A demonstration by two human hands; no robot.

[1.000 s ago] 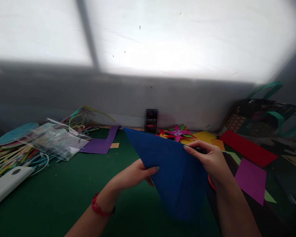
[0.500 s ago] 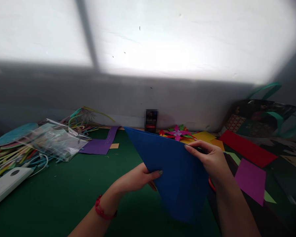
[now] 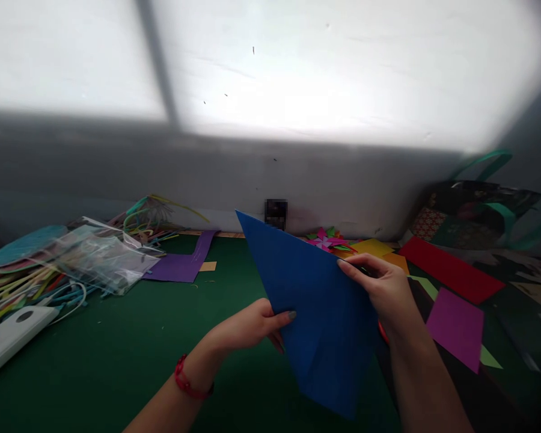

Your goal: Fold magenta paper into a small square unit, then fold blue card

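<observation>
A large blue paper sheet (image 3: 318, 300) is held up and tilted over the green table. My left hand (image 3: 264, 325) pinches its left edge, thumb on the near face and fingers behind. At the upper right edge, my right hand (image 3: 379, 279) grips the sheet between thumb and fingers. The sheet's pointed corner reaches up to the left, and a faint crease shows low on it. Part of a red curved thing (image 3: 383, 332), perhaps a scissors handle, peeks out by my right wrist.
On the left lie a clear plastic bag (image 3: 112, 261), colourful strips (image 3: 31, 279) and a white device (image 3: 13, 340). Purple paper (image 3: 174, 269) rests behind. To the right are red paper (image 3: 451, 270), magenta paper (image 3: 457, 328), a folded paper star (image 3: 323, 240) and a patterned bag (image 3: 460, 213).
The blue sheet has turned clockwise: its upper left corner is higher and its lower end has swung down. Both hands keep their grip in nearly the same places.
</observation>
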